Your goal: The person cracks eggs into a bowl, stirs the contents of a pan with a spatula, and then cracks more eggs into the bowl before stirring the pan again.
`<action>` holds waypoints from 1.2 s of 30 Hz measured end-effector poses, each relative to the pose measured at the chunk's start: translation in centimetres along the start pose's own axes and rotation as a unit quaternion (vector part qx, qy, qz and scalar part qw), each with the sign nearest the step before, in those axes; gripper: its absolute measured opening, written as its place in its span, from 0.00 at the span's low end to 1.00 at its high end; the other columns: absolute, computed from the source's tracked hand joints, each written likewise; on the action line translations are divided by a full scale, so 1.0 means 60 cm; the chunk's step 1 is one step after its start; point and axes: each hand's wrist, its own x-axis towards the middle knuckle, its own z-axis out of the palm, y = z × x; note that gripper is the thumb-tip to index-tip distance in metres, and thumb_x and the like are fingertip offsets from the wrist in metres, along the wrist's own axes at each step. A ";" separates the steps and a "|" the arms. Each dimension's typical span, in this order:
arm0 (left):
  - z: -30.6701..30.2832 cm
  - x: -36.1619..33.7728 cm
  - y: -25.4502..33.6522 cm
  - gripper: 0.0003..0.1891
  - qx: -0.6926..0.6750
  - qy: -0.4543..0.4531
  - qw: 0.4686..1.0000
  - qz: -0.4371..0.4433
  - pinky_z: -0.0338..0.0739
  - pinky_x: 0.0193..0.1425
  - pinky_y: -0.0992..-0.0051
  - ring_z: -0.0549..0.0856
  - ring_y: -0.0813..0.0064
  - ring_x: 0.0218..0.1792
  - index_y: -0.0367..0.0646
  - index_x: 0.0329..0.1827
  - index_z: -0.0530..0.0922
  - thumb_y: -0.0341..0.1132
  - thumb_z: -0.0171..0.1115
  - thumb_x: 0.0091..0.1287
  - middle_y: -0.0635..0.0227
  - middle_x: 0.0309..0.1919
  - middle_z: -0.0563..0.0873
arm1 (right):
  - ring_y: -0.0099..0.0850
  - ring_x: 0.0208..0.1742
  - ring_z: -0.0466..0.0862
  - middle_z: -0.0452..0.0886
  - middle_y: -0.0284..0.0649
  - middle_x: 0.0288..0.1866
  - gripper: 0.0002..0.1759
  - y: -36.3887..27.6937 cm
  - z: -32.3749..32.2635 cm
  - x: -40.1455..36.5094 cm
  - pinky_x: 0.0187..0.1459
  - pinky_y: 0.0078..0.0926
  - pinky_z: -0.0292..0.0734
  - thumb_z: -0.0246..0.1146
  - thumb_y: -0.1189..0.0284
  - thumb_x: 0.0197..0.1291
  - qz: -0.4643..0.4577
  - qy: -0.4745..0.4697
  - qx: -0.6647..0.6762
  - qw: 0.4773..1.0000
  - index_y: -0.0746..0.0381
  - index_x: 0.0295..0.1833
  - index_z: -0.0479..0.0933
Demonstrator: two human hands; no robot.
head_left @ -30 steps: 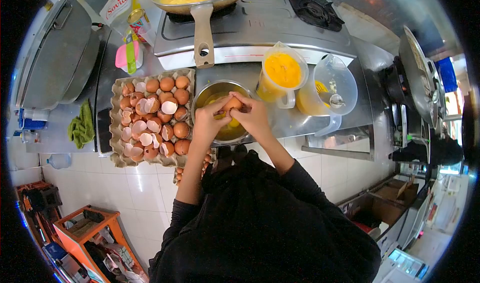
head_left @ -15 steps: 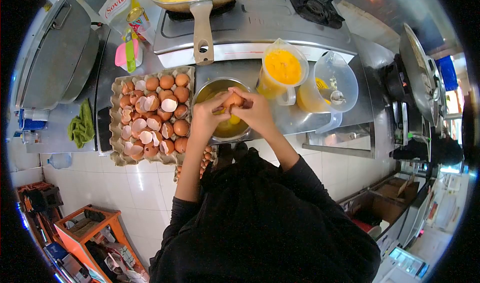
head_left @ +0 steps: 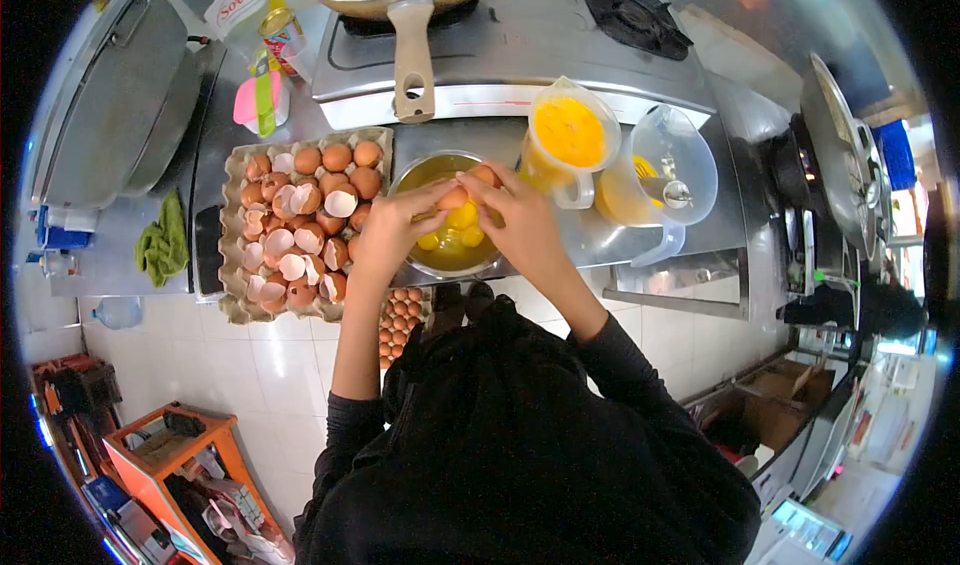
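Note:
Over a steel bowl [head_left: 408,177], my left hand [head_left: 402,223] and my right hand [head_left: 520,221] hold the parted halves of a brown eggshell [head_left: 455,198]. One half is in the left fingers, the other in the right, slightly higher. Several yolks [head_left: 463,221] and clear egg white lie in the bowl below. Left of the bowl, near my left forearm, sits a cardboard egg tray [head_left: 232,275] with whole brown eggs and broken shells. A jug of beaten egg [head_left: 570,135] stands right of my hands.
Another clear jug [head_left: 690,175] with a whisk stands further right. The handle of a frying pan [head_left: 413,60] juts over the stove's [head_left: 510,45] front edge. A green cloth [head_left: 162,245] lies at left; a second egg tray [head_left: 402,320] is lower down, below the counter.
The egg, held as one piece before, is now split into two halves pulled apart. More yolk shows in the bowl beneath. The view has shifted slightly.

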 end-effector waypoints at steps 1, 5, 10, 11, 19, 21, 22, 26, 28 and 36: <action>-0.002 -0.003 0.000 0.19 0.008 0.011 1.000 0.009 0.75 0.39 0.79 0.81 0.74 0.36 0.41 0.44 0.74 0.24 0.60 0.46 0.62 0.39 0.79 | 0.37 0.35 0.75 0.72 0.39 0.44 0.24 -0.003 0.003 0.000 0.38 0.28 0.71 0.59 0.76 0.39 -0.019 0.016 -0.031 0.999 0.47 0.48 0.71; -0.011 -0.027 -0.006 0.19 0.013 0.026 0.999 -0.023 0.73 0.44 0.77 0.79 0.69 0.40 0.40 0.46 0.73 0.28 0.61 0.47 0.61 0.41 0.78 | 0.36 0.39 0.74 0.72 0.41 0.42 0.26 -0.029 0.009 0.010 0.40 0.29 0.70 0.61 0.76 0.38 -0.001 -0.003 0.062 0.998 0.49 0.49 0.71; -0.041 -0.076 -0.005 0.16 -0.251 0.187 0.939 -0.140 0.74 0.43 0.78 0.79 0.72 0.39 0.34 0.44 0.71 0.21 0.58 0.50 0.60 0.37 0.79 | 0.33 0.41 0.75 0.74 0.42 0.39 0.25 -0.069 0.054 0.042 0.41 0.25 0.69 0.64 0.76 0.38 0.011 -0.099 0.305 0.947 0.58 0.48 0.71; -0.056 -0.085 -0.004 0.13 -0.255 0.206 0.930 -0.166 0.74 0.45 0.78 0.79 0.72 0.40 0.32 0.41 0.71 0.18 0.56 0.50 0.60 0.38 0.78 | 0.33 0.41 0.75 0.74 0.42 0.39 0.24 -0.075 0.071 0.052 0.42 0.24 0.69 0.65 0.75 0.38 0.005 -0.125 0.357 0.925 0.60 0.47 0.71; -0.159 -0.132 -0.029 0.21 0.053 0.297 0.950 -0.079 0.65 0.52 0.76 0.72 0.71 0.51 0.36 0.55 0.64 0.30 0.51 0.57 0.56 0.48 0.73 | 0.20 0.40 0.74 0.75 0.38 0.37 0.18 -0.163 0.205 0.172 0.38 0.16 0.71 0.62 0.72 0.47 -0.024 -0.148 0.434 0.888 0.65 0.45 0.69; -0.181 -0.148 -0.029 0.19 0.029 0.339 0.931 -0.131 0.61 0.55 0.73 0.70 0.68 0.52 0.36 0.55 0.63 0.31 0.46 0.60 0.55 0.51 0.70 | 0.28 0.38 0.76 0.76 0.42 0.35 0.19 -0.172 0.234 0.207 0.37 0.21 0.71 0.63 0.69 0.43 -0.023 -0.115 0.355 0.927 0.64 0.42 0.70; -0.190 -0.157 -0.029 0.19 0.009 0.367 0.918 -0.154 0.62 0.55 0.73 0.71 0.68 0.52 0.35 0.55 0.64 0.31 0.45 0.60 0.55 0.51 0.71 | 0.33 0.38 0.76 0.76 0.45 0.36 0.20 -0.174 0.250 0.224 0.37 0.25 0.70 0.64 0.68 0.41 -0.026 -0.104 0.310 0.945 0.63 0.42 0.71; -0.217 -0.209 -0.061 0.18 0.032 0.443 0.860 -0.253 0.63 0.54 0.73 0.71 0.70 0.51 0.35 0.52 0.65 0.35 0.43 0.62 0.55 0.49 0.72 | 0.42 0.41 0.75 0.75 0.50 0.38 0.24 -0.156 0.324 0.257 0.42 0.31 0.69 0.62 0.65 0.41 -0.038 -0.138 0.227 0.963 0.63 0.46 0.70; -0.225 -0.225 -0.061 0.18 0.065 0.446 0.837 -0.309 0.64 0.53 0.72 0.72 0.66 0.50 0.35 0.50 0.67 0.38 0.43 0.62 0.54 0.48 0.72 | 0.43 0.44 0.73 0.73 0.50 0.41 0.25 -0.163 0.329 0.261 0.46 0.31 0.67 0.60 0.65 0.44 -0.040 -0.152 0.185 0.970 0.64 0.49 0.68; -0.344 -0.257 -0.189 0.14 0.354 0.417 0.785 -0.292 0.66 0.49 0.68 0.73 0.59 0.45 0.42 0.46 0.70 0.36 0.46 0.59 0.58 0.44 0.75 | 0.27 0.39 0.74 0.72 0.42 0.45 0.17 -0.198 0.153 0.153 0.41 0.19 0.68 0.55 0.80 0.47 -0.073 -0.157 0.355 0.919 0.63 0.46 0.69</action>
